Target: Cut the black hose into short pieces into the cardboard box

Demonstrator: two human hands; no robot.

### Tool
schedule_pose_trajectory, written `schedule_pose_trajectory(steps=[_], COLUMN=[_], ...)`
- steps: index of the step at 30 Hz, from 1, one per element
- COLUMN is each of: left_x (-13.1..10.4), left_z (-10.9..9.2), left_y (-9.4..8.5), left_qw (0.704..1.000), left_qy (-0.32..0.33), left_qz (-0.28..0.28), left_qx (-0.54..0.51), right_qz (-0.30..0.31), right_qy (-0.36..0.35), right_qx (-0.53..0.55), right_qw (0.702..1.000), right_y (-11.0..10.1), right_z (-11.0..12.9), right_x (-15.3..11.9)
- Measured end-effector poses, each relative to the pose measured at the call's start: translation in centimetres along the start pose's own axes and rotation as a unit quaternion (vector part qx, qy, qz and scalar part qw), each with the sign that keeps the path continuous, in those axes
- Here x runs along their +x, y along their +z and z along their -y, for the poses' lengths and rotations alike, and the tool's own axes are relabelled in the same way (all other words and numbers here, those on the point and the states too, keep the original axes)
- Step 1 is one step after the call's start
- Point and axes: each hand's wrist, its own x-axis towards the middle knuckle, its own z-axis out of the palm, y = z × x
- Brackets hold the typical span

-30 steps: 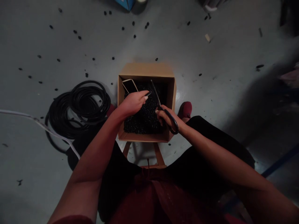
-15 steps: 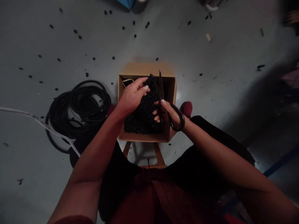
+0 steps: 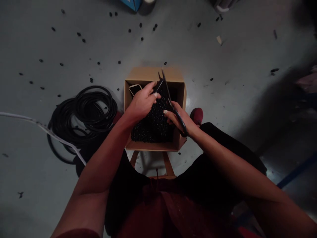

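My left hand (image 3: 143, 101) is closed on a black ridged strip of small parts (image 3: 159, 86), pinched between thumb and fingers above the box. In my right hand (image 3: 178, 115) is a pair of black scissors (image 3: 168, 96), its blades parted and pointing away from me. The blades lie right beside the strip's far end; whether they touch it I cannot tell. Beneath both hands, an open cardboard box (image 3: 153, 145) holds a heap of small black pieces (image 3: 145, 133). A phone-like thing with a pale edge (image 3: 135, 89) rests in its far left corner.
Coiled black hose or cable (image 3: 66, 122) lies on the floor at the left, with a white cord (image 3: 53, 134) running across it. Small black bits (image 3: 78, 34) are scattered over the grey floor. A wooden stool (image 3: 169, 164) is below the box. At the top is a blue object (image 3: 132, 4).
My right hand has turned the scissors, bringing their tips leftward to the far end of the strip. The blades now show apart. My left hand has hardly moved.
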Motion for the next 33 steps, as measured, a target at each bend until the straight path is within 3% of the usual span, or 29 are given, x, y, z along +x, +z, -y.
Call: schedule_pose_trajectory(steps=[5, 9, 22, 33], left_x=[0.1, -0.1, -0.2, -0.1], left_z=[0.2, -0.1, -0.4, 0.4], left_y=[0.0, -0.4, -0.7, -0.6], left_qw=[0.998, 0.998, 0.989, 0.977], left_qy=[-0.017, -0.005, 0.054, 0.071], left_qz=[-0.038, -0.056, -0.019, 0.035], left_qx=[-0.048, -0.015, 0.137, 0.196], right_qz=[0.000, 0.012, 0.047, 0.059], right_qy=[-0.034, -0.032, -0.051, -0.049], right_qx=[0.053, 0.088, -0.058, -0.076], right_qw=[0.998, 0.996, 0.996, 0.994], right_y=[-0.3, -0.5, -0.9, -1.0], right_z=[0.2, 0.0, 0.6, 1.0], right_x=[-0.1, -0.1, -0.5, -0.7])
